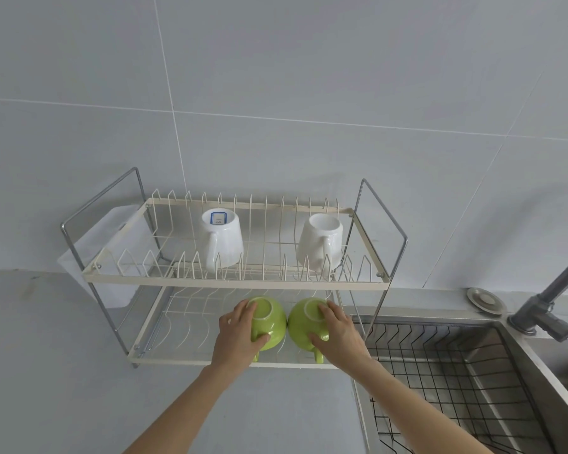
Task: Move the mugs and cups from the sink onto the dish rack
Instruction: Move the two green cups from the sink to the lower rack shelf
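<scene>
A two-tier cream wire dish rack (233,284) stands on the grey counter against the tiled wall. Two white mugs sit upside down on its top tier, one left of centre (222,244) with a blue-edged label on its base, one at the right (320,240). On the lower tier two green cups stand upside down and touch side by side. My left hand (238,335) grips the left green cup (271,317). My right hand (336,332) grips the right green cup (300,326). Both green handles point toward me.
The steel sink (518,365) lies at the right with a black wire basket (440,371) inside. A dark grey faucet (548,309) rises at the far right, a round metal cap (485,299) behind it. A translucent white board (112,257) leans at the rack's left end.
</scene>
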Action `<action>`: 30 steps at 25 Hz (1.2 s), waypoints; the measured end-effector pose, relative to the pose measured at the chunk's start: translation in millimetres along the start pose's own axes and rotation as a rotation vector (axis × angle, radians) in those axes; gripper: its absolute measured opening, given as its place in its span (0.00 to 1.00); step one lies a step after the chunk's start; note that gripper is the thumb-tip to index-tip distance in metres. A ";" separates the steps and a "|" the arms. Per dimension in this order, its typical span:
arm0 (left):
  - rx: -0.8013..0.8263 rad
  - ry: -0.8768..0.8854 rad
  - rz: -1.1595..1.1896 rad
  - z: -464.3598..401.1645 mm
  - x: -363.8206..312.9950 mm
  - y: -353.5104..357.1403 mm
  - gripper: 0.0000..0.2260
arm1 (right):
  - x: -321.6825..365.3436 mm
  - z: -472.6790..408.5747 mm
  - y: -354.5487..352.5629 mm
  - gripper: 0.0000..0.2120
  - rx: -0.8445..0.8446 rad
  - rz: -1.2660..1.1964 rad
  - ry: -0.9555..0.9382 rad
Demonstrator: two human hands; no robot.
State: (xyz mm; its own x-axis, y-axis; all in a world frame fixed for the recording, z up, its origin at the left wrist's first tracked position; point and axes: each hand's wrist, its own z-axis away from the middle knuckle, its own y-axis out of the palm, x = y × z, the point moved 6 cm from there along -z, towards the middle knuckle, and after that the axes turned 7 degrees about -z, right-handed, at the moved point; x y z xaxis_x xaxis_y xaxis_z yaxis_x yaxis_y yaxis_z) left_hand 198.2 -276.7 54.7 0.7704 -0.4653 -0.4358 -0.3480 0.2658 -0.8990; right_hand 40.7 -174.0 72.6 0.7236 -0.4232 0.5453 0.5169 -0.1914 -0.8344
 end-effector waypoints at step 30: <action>-0.048 0.266 -0.419 101.1 -56.4 -88.1 0.20 | 67.5 107.9 -65.3 0.29 -0.075 0.176 -0.358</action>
State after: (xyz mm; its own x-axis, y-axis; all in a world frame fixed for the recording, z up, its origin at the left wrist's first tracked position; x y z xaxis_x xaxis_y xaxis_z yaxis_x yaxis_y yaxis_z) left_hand 239.4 -188.6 162.8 0.6881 -0.7251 -0.0267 -0.0663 -0.0262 -0.9975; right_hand 105.1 -94.4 172.5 0.9184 -0.1226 0.3762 0.3458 -0.2133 -0.9137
